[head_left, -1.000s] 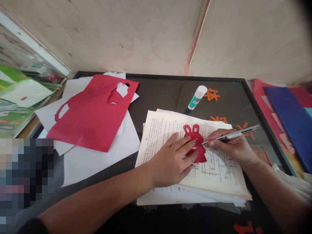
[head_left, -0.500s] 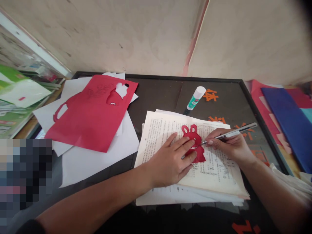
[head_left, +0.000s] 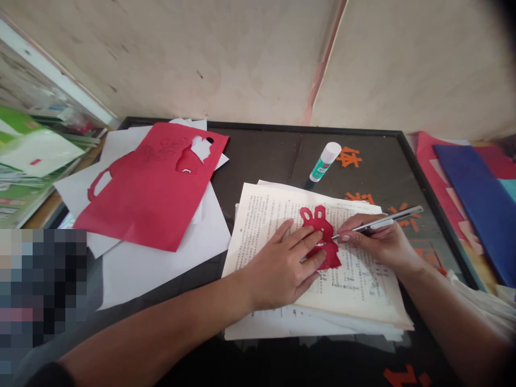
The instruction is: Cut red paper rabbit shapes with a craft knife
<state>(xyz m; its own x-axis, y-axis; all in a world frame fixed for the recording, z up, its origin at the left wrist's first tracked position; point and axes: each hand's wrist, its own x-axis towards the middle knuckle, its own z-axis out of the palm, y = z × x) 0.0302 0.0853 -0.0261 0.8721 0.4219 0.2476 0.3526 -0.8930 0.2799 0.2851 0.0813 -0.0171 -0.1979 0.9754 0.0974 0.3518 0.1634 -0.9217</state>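
Note:
My left hand (head_left: 284, 266) lies flat with its fingers spread, pressing on a red paper rabbit cutout (head_left: 332, 255). The fingers cover part of the cutout; its two hollow ears show above them. Under it is a stack of printed pages (head_left: 258, 226). My right hand (head_left: 379, 242) is closed in a pen grip around a slim silver craft knife (head_left: 397, 214). The knife's tip meets the right edge of the cutout, close to the fingertips of my left hand.
A glue stick (head_left: 324, 162) stands capped behind the pages. To the left, a red paper sheet (head_left: 149, 199) with cut-out holes lies on white sheets (head_left: 161, 274). Green booklets (head_left: 24, 145) sit at far left, a blue folder (head_left: 471, 204) at right. A wall (head_left: 242, 59) rises behind the black table.
My right hand and the craft knife have shifted very slightly to the left along the cutout's edge. The left hand stays in place.

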